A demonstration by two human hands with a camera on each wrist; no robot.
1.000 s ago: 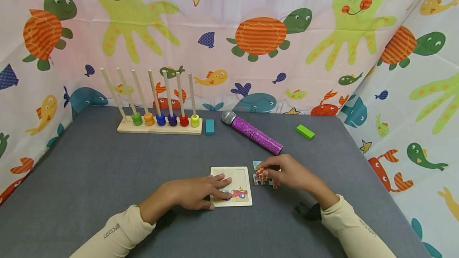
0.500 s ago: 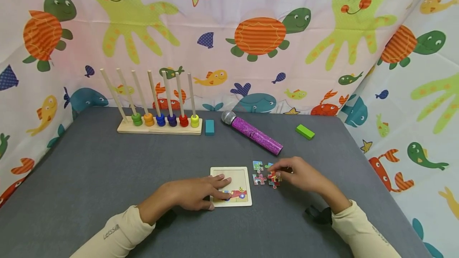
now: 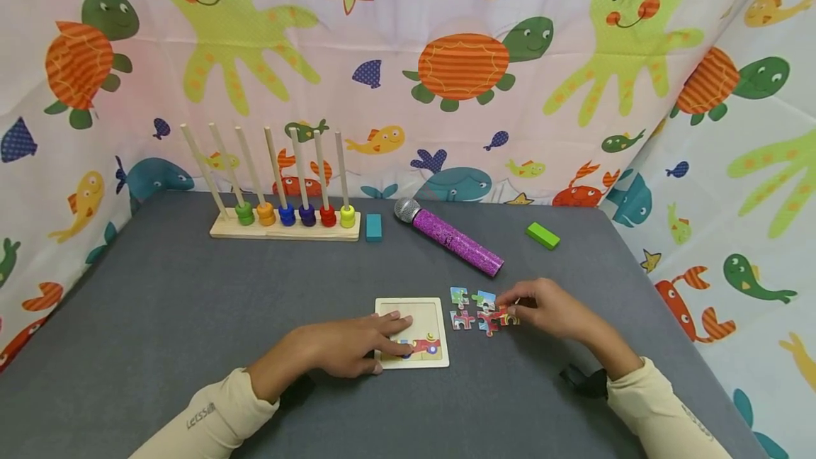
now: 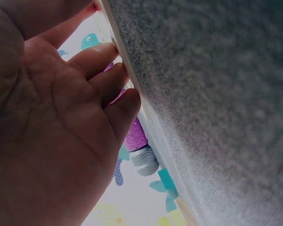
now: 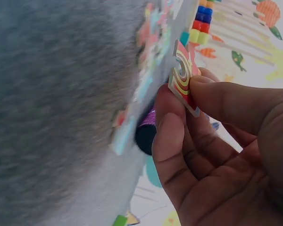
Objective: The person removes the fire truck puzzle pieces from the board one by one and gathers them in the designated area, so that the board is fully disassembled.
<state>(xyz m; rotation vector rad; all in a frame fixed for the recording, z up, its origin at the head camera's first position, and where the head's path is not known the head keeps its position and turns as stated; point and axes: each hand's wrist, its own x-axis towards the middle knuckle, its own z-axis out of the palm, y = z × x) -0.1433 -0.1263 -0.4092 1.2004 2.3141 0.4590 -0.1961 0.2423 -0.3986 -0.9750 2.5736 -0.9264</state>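
Note:
My left hand (image 3: 344,347) rests with spread fingers on a wooden puzzle tray (image 3: 425,314), whose lower part shows a picture of a red vehicle; the hand covers its left side. In the left wrist view, the fingertips (image 4: 127,101) touch the tray's edge. My right hand (image 3: 553,309) pinches a red puzzle piece with yellow arcs (image 5: 183,77) between thumb and fingers. Just left of that hand lie loose jigsaw pieces, among them a blue-green piece (image 3: 459,296), a pink-red piece (image 3: 462,319) and a red-blue piece (image 3: 489,322).
Behind the tray lies a glittery purple microphone (image 3: 455,239). A wooden peg stand with coloured beads (image 3: 283,231) is at the back left, beside a teal block (image 3: 373,227). A green block (image 3: 542,235) lies at the back right. A printed curtain (image 3: 408,41) borders the table.
My right hand has moved right across the loose pieces, uncovering several of them, and now holds the red-yellow piece at their right side. The left hand has stayed on the tray.

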